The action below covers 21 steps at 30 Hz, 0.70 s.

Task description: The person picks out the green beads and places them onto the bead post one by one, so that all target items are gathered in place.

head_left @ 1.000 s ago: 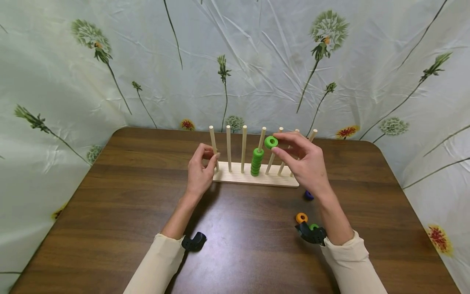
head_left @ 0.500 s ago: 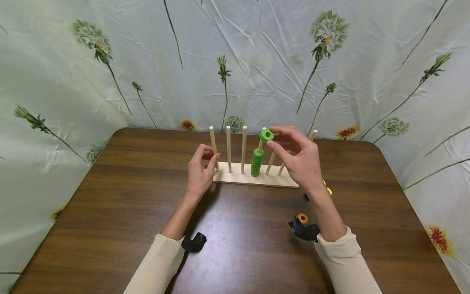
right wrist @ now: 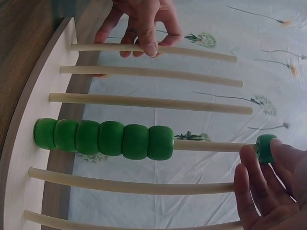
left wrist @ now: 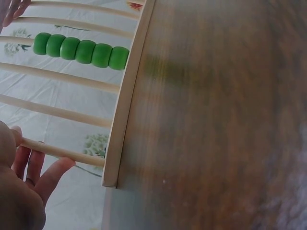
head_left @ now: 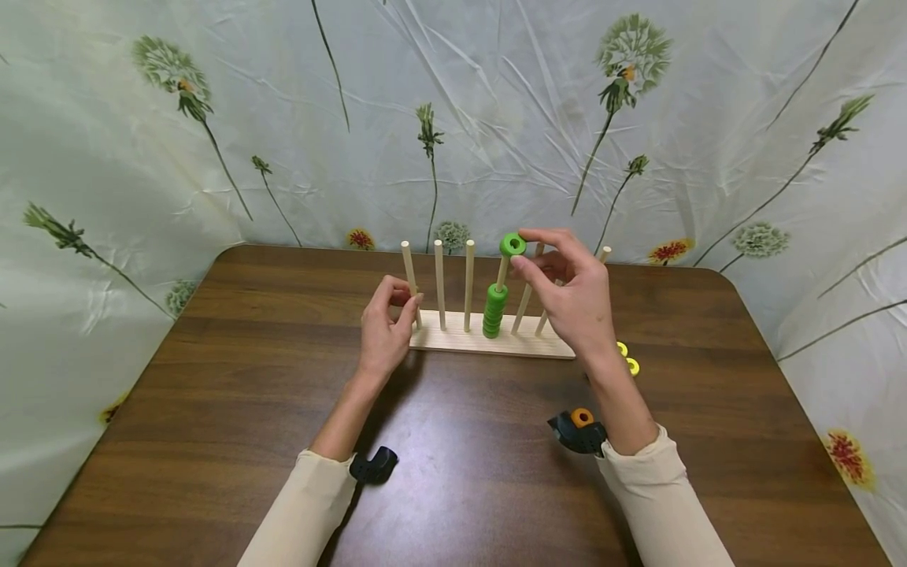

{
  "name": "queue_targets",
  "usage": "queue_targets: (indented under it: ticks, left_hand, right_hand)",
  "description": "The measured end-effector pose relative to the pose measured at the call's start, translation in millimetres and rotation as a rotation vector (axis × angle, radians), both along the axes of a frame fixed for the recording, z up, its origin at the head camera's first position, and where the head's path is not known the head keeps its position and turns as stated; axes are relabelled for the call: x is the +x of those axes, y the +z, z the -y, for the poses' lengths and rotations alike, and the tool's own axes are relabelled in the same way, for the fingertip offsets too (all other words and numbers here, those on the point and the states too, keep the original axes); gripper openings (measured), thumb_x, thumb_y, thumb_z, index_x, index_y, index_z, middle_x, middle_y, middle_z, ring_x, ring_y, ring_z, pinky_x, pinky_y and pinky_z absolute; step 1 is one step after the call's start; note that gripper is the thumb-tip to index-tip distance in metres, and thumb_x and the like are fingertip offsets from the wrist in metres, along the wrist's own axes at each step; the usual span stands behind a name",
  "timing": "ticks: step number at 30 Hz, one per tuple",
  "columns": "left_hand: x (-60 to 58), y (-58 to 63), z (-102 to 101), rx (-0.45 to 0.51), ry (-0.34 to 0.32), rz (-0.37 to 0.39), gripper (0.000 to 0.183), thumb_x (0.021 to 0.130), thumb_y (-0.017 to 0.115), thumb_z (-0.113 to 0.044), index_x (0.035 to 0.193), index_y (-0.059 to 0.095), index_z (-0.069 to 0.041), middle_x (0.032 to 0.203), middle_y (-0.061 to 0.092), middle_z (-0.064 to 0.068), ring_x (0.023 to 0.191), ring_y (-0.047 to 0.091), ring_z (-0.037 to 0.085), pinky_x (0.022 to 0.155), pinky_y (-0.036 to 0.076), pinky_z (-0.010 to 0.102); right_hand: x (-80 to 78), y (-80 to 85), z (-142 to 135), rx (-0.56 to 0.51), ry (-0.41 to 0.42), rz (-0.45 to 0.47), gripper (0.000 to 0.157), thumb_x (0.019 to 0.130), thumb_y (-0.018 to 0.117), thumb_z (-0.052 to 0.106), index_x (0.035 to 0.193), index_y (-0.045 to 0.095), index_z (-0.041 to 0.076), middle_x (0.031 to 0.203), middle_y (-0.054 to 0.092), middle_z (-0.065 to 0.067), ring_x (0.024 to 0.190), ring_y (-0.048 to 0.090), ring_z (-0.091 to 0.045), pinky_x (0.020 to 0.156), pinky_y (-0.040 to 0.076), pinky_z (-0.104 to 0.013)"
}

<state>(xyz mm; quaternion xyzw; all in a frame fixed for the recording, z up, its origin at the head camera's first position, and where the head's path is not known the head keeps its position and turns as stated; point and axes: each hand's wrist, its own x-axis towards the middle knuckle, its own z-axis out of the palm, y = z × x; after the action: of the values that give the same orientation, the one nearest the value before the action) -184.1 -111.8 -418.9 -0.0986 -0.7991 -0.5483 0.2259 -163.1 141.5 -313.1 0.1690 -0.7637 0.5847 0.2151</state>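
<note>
A pale wooden rack (head_left: 453, 340) with several upright pegs stands on the table. My left hand (head_left: 386, 327) pinches the leftmost peg (left wrist: 86, 158) between thumb and fingers, low on its length. Green beads (head_left: 494, 311) are stacked on the middle peg, covering its lower part. My right hand (head_left: 577, 303) pinches another green bead (right wrist: 265, 149) between thumb and fingertips. That bead is right at the tip of the middle peg, above the stack, with a stretch of bare peg between. The right hand hides parts of the pegs on the right.
On the brown table (head_left: 234, 441), an orange bead (head_left: 577, 413) shows beside the right wrist's black band (head_left: 577, 433). Yellow beads (head_left: 633, 373) lie to the right of the right forearm. A white cloth (head_left: 496, 157) printed with dandelions hangs behind the table.
The right hand has moved the green bead left and up, from beside the middle peg to its tip. The left hand stays on its peg.
</note>
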Motion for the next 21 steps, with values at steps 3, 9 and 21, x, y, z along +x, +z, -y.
queue_targets:
  ticks: [3, 9, 21]
  left_hand:
    - [-0.6, -0.4, -0.5, 0.001, 0.002, -0.003, 0.012, 0.099, 0.069, -0.010, 0.103, 0.061, -0.001, 0.095, 0.069, 0.018, 0.089, 0.067, 0.023, 0.058, 0.055, 0.032]
    - [-1.3, -1.4, -1.8, 0.010, 0.001, -0.004, 0.013, 0.099, 0.069, -0.010, 0.103, 0.061, -0.001, 0.096, 0.069, 0.018, 0.089, 0.066, 0.023, 0.059, 0.054, 0.025]
    - [1.3, 1.7, 0.0, 0.014, 0.003, 0.030, 0.013, 0.099, 0.070, -0.010, 0.103, 0.061, -0.001, 0.095, 0.069, 0.018, 0.091, 0.065, 0.021, 0.059, 0.050, 0.015]
  right_hand:
    - [-0.9, 1.0, 0.3, 0.019, -0.014, 0.002, 0.034, 0.093, 0.078, 0.010, 0.126, 0.072, 0.010, 0.102, 0.066, 0.005, 0.078, 0.072, -0.012, 0.069, 0.052, -0.018]
    - [-1.5, 2.8, 0.9, 0.053, -0.044, 0.003, 0.033, 0.093, 0.078, 0.012, 0.126, 0.073, 0.011, 0.101, 0.068, -0.003, 0.075, 0.069, -0.011, 0.064, 0.048, -0.017]
    - [2.4, 1.1, 0.6, 0.031, -0.006, 0.018, 0.038, 0.094, 0.077, 0.009, 0.130, 0.069, 0.009, 0.124, 0.069, -0.002, 0.078, 0.072, -0.005, 0.070, 0.051, -0.017]
